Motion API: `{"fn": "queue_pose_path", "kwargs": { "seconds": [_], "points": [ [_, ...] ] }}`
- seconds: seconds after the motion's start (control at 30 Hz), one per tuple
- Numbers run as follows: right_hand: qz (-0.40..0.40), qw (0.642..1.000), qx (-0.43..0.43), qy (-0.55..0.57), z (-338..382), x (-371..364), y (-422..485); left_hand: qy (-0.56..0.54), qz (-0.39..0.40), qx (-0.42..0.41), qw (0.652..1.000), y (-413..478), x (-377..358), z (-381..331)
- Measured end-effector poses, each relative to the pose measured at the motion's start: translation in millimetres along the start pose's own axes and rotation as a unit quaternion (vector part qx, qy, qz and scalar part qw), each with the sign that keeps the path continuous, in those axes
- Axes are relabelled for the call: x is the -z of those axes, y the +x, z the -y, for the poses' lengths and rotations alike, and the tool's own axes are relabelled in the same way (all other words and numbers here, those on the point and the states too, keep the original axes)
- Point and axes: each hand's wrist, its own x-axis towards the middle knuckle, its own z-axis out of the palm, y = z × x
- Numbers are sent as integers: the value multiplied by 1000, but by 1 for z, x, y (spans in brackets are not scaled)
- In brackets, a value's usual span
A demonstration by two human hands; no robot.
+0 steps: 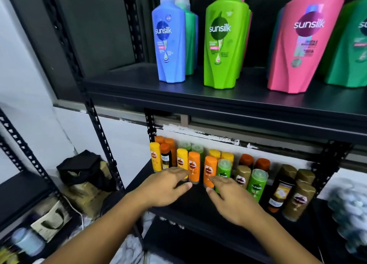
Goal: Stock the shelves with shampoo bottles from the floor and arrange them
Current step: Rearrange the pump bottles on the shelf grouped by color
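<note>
Head view: left hand (pixel 166 186) and right hand (pixel 232 199), each grip open and empty, reach toward orange bottles (pixel 210 171).

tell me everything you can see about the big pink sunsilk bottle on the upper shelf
The big pink Sunsilk bottle is glossy plastic with faceted, angled sides, wide at the shoulder and narrower toward the base. Its front label has a dark magenta circle with white "sunsilk" lettering above a pale strip of small text, too blurred to read. Its top is cut off by the frame edge. It stands upright near the front edge of the black upper shelf, with a dark green bottle close on its right. Neither hand touches it.
</note>
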Motion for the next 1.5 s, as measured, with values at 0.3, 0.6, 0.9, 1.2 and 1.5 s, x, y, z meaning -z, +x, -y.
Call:
{"fn": "queue_pose_path", "kwargs": {
  "seconds": [0.3,0.6,0.9,1.2,1.5],
  "points": [
    [-14,1000,-24,-10,59,31,54,-10,-23,-21,999,10,54,50],
    [-34,996,-83,11,156,124,64,-16,1,-71,997,-13,187,63],
    [-142,988,-59,28,197,204,91,-33,-137,-96,985,3,277,61],
    [-192,964,-134,124,184,196,162,-123,-137,-6,983,59,281,75],
    [-220,914,-145,308,157,192,198,-322,-34,40,945,94,293,80]
  ]
}}
